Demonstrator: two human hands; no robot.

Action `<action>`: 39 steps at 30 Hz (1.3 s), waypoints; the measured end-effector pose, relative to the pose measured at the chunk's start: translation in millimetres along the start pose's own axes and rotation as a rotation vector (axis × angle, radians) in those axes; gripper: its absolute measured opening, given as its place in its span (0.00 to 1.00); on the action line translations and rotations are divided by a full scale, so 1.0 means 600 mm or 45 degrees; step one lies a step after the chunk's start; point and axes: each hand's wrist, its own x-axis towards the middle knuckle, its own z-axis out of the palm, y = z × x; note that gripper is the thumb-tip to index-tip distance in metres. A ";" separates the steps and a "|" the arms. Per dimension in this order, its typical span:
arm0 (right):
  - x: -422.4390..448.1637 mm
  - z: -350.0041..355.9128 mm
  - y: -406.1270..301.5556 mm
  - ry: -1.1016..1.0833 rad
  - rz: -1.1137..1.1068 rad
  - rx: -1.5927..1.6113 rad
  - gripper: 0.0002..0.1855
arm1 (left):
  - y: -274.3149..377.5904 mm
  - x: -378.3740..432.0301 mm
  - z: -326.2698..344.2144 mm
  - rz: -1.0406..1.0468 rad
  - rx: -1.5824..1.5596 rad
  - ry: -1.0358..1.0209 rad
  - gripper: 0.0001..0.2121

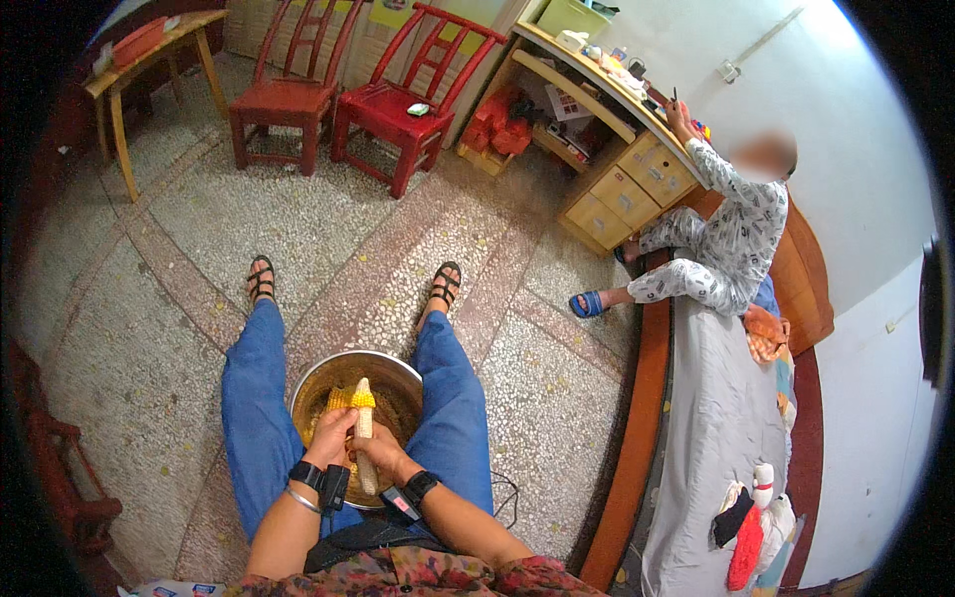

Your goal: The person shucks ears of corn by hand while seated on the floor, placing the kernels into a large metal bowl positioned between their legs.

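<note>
An ear of corn [364, 429] is held upright between my two hands, above a round stainless steel pot [302, 380] that stands between my legs. Most of its cob is bare and pale; a ring of yellow kernels [362, 400] is left near the top. My left hand [333, 436] grips the cob from the left, its thumb just below the kernels. My right hand [382, 451] wraps the lower cob from the right. Inside the pot, behind my left hand, lies yellow corn [339, 398] with kernels on it. My hands hide part of the pot's contents.
Two red wooden chairs [283, 104] and a small wooden table [160, 45] stand ahead. At a wooden desk [627, 186] a person in patterned clothes [739, 224] sits on the edge of a bed [716, 418]. A thin black cable [511, 485] lies on the floor to my right.
</note>
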 end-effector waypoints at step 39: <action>0.014 -0.002 0.022 0.039 0.073 0.066 0.13 | -0.045 0.036 -0.009 0.060 0.083 0.298 0.08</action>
